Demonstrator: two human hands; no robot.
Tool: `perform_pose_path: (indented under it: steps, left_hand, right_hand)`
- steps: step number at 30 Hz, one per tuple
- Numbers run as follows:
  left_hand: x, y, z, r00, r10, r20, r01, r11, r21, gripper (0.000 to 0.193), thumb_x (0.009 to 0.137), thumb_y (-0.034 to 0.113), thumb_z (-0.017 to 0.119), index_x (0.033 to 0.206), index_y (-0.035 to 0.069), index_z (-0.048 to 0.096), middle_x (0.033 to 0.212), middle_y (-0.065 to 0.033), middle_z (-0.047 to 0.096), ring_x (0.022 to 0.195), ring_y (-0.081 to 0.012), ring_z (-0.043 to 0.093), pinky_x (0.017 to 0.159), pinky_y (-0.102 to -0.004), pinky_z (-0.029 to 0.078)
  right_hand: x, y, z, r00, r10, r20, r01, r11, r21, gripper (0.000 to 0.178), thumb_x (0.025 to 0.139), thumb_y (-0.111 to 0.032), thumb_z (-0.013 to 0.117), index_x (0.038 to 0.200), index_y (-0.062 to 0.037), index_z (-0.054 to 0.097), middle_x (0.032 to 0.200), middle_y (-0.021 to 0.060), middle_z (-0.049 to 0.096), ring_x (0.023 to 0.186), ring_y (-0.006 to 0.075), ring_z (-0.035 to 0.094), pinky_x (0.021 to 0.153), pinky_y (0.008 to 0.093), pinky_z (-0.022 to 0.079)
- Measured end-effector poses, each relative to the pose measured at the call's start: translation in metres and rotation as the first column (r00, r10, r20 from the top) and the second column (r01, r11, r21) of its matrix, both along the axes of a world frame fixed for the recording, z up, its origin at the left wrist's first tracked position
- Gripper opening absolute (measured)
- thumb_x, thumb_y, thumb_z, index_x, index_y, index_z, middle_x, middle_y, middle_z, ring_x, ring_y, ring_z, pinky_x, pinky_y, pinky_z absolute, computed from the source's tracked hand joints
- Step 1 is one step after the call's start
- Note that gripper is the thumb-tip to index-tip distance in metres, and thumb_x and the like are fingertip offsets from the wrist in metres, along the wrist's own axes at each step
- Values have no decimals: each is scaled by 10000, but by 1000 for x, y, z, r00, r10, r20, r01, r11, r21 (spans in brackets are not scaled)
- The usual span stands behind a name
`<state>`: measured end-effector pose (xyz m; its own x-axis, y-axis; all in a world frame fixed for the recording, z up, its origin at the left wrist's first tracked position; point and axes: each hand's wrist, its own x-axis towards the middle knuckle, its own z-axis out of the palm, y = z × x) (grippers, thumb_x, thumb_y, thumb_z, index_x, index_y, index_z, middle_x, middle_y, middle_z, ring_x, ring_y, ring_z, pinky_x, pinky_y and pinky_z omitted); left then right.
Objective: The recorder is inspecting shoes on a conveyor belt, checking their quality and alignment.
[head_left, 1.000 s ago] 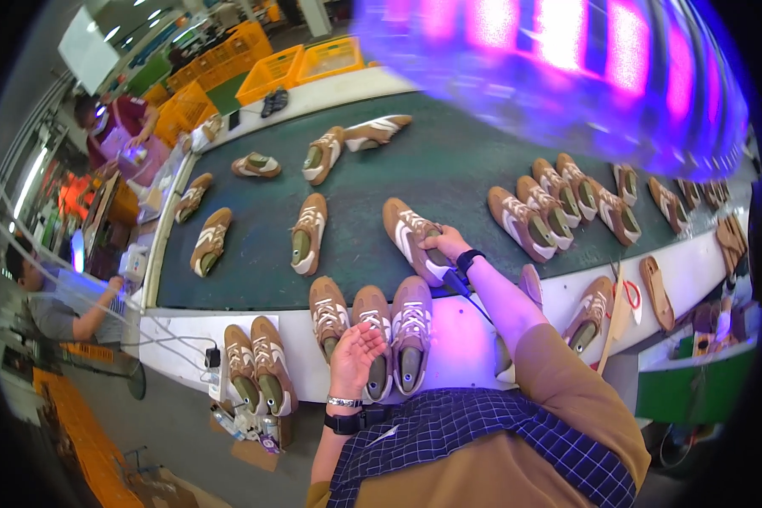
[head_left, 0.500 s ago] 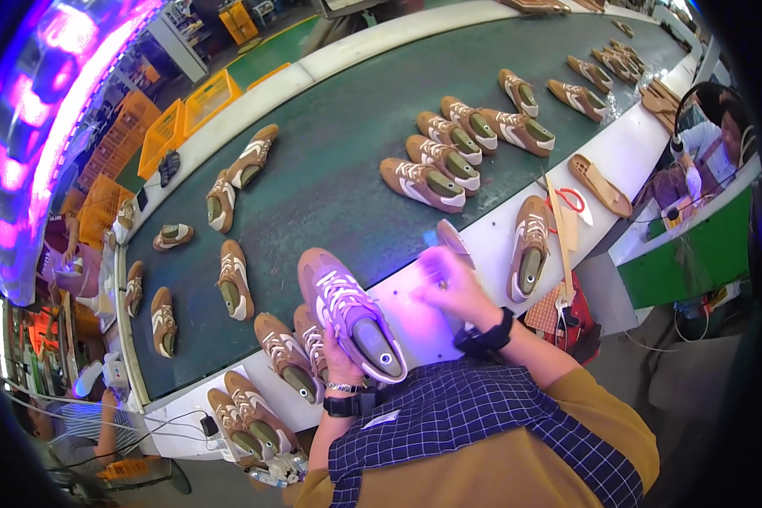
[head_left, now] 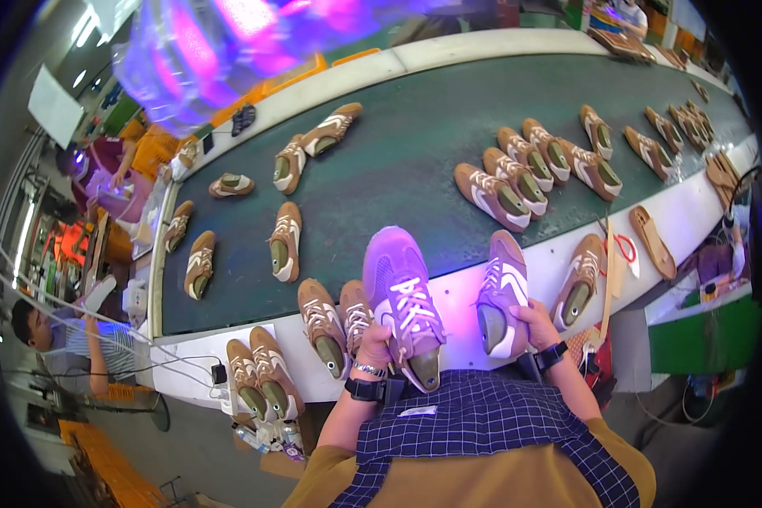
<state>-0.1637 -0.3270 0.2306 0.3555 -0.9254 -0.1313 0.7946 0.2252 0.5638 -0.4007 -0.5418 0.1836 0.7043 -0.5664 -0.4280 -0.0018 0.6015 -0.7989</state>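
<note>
My left hand (head_left: 374, 345) is closed on the heel side of a brown sneaker (head_left: 398, 292) with white laces, its toe pointing away and tinted purple by the light. To its right, my right hand (head_left: 533, 326) grips a second sneaker (head_left: 501, 284) by the heel, its white side stripes showing. Both shoes are near the white table edge (head_left: 453, 309) in front of me. Just left of my left hand stand two more sneakers, the nearer one (head_left: 322, 326) partly over the belt's edge. Another sneaker (head_left: 577, 284) lies right of my right hand.
A dark green conveyor belt (head_left: 398, 161) carries several sneakers. At right lie red-handled scissors (head_left: 625, 248), a wooden strip (head_left: 608, 279) and a tan sole (head_left: 652, 244). Two sneakers (head_left: 267, 372) stand at the left end. Other people work at the far left and right.
My right hand, blurred before beside a partly hidden shoe, now holds a sneaker upright by its heel. The left-hand sneaker has turned more toe-away. The whole view has shifted.
</note>
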Motion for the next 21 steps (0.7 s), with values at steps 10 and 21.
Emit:
perform_pose_path:
  steps: [10, 21]
  left_hand:
    - [15, 3, -16, 992, -52, -117, 45, 997, -58, 930, 458, 251, 756, 1270, -22, 394, 1126, -253, 540, 1017, -433, 557, 889, -546, 462]
    - [21, 12, 3, 968, -121, -221, 64, 966, -250, 829, 558, 225, 719, 1271, -31, 381, 1166, -225, 524, 1005, -357, 580, 816, -479, 517]
  right_hand:
    - [57, 4, 77, 801, 308, 514, -439, 885, 153, 831, 674, -243, 717, 1337, 34, 300, 1268, 166, 469, 1154, 272, 488, 1016, 397, 360]
    - [81, 24, 98, 799, 360, 481, -527, 805, 272, 699, 726, -223, 656, 1306, 31, 360, 1238, 177, 499, 1108, 281, 525, 998, 410, 387]
